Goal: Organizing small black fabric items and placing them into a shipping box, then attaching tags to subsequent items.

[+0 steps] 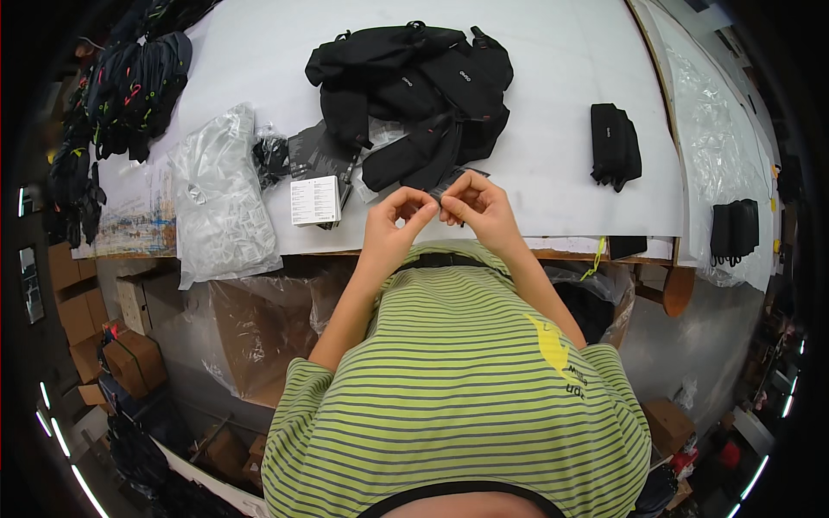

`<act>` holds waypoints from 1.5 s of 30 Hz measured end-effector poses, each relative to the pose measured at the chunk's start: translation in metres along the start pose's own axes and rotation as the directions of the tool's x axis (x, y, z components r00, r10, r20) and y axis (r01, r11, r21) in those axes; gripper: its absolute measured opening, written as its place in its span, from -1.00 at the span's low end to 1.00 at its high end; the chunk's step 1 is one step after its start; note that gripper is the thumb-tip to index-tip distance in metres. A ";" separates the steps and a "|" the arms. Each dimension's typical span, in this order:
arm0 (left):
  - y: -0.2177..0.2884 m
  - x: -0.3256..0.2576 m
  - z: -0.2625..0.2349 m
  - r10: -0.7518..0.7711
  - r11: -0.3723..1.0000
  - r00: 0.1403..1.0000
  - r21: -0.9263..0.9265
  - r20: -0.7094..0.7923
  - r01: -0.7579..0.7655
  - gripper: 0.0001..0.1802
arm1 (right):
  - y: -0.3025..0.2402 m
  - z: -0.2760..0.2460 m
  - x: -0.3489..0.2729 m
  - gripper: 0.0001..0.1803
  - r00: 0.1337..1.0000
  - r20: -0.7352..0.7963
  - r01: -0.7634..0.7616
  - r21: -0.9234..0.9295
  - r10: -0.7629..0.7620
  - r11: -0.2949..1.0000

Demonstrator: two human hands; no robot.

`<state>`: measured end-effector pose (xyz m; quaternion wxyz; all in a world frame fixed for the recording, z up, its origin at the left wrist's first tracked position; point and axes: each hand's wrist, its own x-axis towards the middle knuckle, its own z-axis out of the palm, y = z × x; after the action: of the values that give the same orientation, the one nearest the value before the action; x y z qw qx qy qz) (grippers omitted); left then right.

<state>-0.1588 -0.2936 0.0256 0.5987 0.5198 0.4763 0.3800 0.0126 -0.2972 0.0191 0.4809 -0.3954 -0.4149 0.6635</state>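
My left hand (pixel 399 221) and my right hand (pixel 480 209) meet at the table's near edge, thumbs and forefingers pinched together. Between the fingertips is something small and dark, too small to name. Just beyond them lies a heap of black fabric bags (pixel 414 86) with small pale marks. A stack of white printed cards (pixel 315 200) sits to the left of my left hand. Behind that stack are dark printed tags (pixel 318 155), partly under the heap.
A clear plastic bag of small white pieces (pixel 226 203) lies at the left. Black pouches (pixel 614 145) rest at the right, with more (pixel 735 231) on clear plastic sheeting beyond a raised edge. Dark backpacks (pixel 138 91) are piled far left. An open cardboard box (pixel 263 324) stands below the table.
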 end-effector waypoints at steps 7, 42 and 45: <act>0.007 0.022 -0.013 -0.048 0.960 0.964 -0.255 0.260 0.116 -0.81 | -0.022 -0.003 -0.002 -0.87 0.990 0.134 -0.038 -0.044 0.044 0.998; -0.025 0.053 0.022 -0.030 0.994 0.806 -0.066 0.591 0.086 -0.75 | -0.128 -0.011 0.007 -0.77 0.842 -0.175 0.507 0.576 -0.509 0.641; -0.029 0.045 0.013 0.073 0.972 0.846 -0.227 0.528 0.058 -0.77 | -0.127 -0.020 0.002 -0.79 0.830 -0.157 0.515 0.583 -0.535 0.628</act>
<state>-0.1358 -0.2589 -0.0111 0.7627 0.5323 0.2412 0.2769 0.0702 -0.2668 0.1306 0.7463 -0.0727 -0.2856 0.5967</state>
